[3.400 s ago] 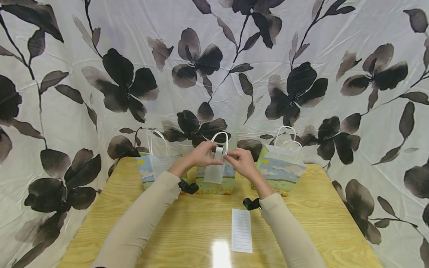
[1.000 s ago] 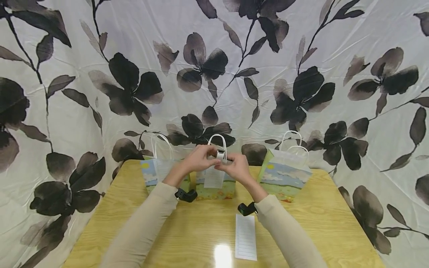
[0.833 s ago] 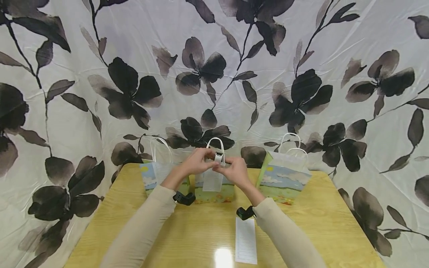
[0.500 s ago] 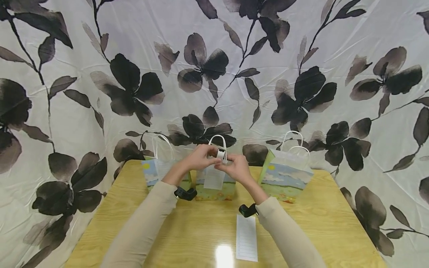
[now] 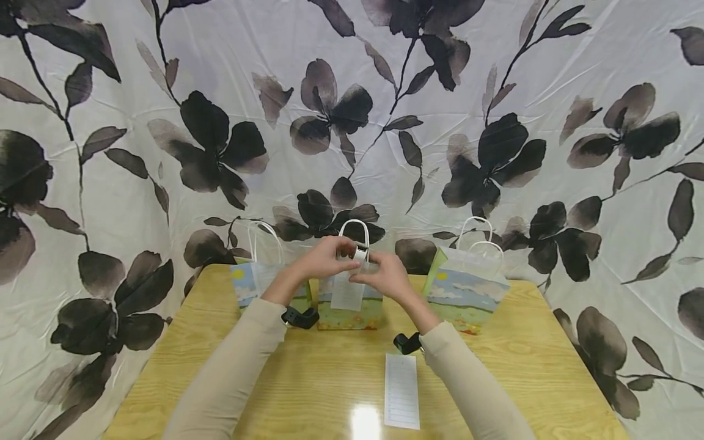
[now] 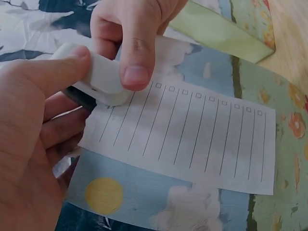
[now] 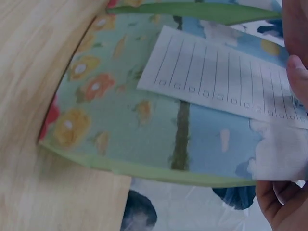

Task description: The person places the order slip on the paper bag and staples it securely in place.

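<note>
In the head view, my left hand (image 5: 330, 256) grips a small white stapler (image 5: 360, 252) at the top edge of the middle gift bag (image 5: 349, 319). The left wrist view shows the rounded white stapler (image 6: 108, 79) with a dark underside, its front end over one end of a lined checklist (image 6: 192, 134). That checklist lies against the bag's painted front, small boxes along one side. My right hand (image 5: 387, 272) pinches the checklist and bag edge, thumb in front beside the stapler and fingers behind.
Similar gift bags with white handles stand at left (image 5: 244, 284) and right (image 5: 467, 290), the left one partly behind my arm. Another lined checklist (image 5: 401, 391) lies on the wooden table (image 5: 308, 379) near my right forearm. A floral cloth (image 5: 352, 153) hangs behind.
The stapler stood taller and more upright 3.4 s ago and now sits lower at the bag's edge. My right hand has come in closer. Over the last second, the hands barely shift.
</note>
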### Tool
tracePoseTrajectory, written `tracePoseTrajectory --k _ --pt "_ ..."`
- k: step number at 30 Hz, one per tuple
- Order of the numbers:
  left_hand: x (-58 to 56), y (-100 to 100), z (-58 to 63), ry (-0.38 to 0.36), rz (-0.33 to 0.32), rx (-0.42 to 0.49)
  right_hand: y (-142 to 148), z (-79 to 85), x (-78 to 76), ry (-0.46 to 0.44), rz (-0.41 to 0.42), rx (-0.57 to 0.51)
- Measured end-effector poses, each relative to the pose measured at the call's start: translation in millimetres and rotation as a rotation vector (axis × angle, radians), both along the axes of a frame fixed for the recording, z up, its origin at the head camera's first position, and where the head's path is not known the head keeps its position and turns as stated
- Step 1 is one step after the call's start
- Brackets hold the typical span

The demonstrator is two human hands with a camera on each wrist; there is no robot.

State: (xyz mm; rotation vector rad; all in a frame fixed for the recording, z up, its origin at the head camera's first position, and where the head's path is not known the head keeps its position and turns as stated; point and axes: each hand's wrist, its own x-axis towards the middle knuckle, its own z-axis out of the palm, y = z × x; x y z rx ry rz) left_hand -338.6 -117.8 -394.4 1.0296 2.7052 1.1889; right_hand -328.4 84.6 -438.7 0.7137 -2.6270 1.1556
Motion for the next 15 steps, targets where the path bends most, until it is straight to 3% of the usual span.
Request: tracePoseTrajectory --k 4,7,11,15 --pt "0.4 -1 -0.7 0.012 0.021 0.042 2 -1.0 0.0 0.009 -0.001 0.058" --pt "2.8 -3 3.5 0.037 0.048 0.115 3 -1.8 0.3 0.070 -0.013 0.088" --pt "11.8 -7 17.7 0.071 0.106 0.203 3 -2.0 0.4 0.158 -0.029 0.113" --pt "24.1 -15 31.6 0.085 0.139 0.269 4 -2.6 1.2 0.187 -0.038 0.117"
